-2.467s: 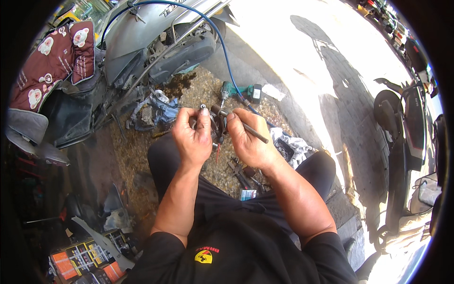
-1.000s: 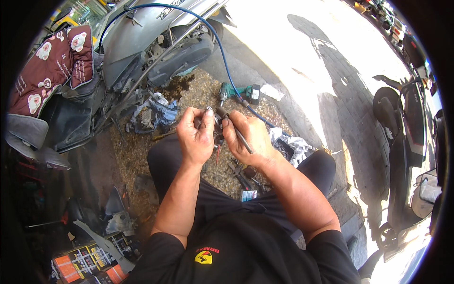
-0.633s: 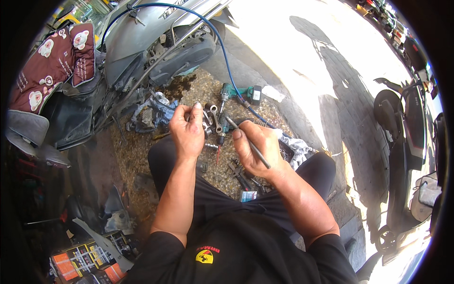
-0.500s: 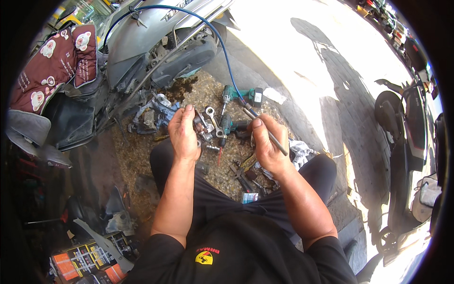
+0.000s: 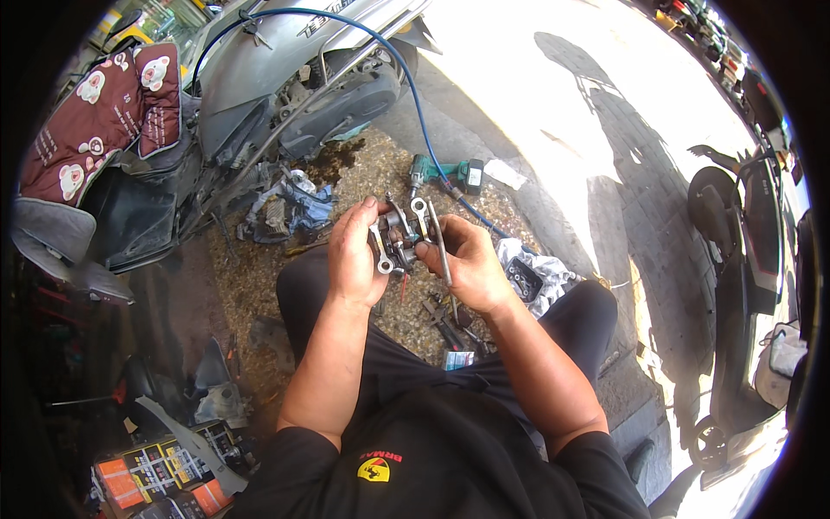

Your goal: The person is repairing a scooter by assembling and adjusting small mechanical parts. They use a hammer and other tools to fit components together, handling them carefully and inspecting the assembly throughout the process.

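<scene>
Both hands meet in front of my knees around a metal engine assembly (image 5: 399,232) with ring-ended arms. My left hand (image 5: 350,259) is closed on its left side, thumb up; a ring-ended arm (image 5: 382,251) shows beside the palm. On the other side my right hand (image 5: 471,268) pinches the assembly between thumb and fingers. A thin grey metal rod (image 5: 441,242) stands upright within the same right-hand grip. The fingers hide much of the assembly. Just beyond, a green cordless power tool (image 5: 425,170) lies on the ground.
A blue hose (image 5: 418,112) arches over a silver scooter (image 5: 268,73) and down past the green tool. White cloth with a dark metal part (image 5: 524,278) lies by my right knee; blue rags (image 5: 303,203) lie far left. Another scooter (image 5: 748,225) stands at right.
My right hand has moved left to the assembly, and the rod has turned more upright. The ring-ended arms now sit spread apart. My left hand has shifted slightly right.
</scene>
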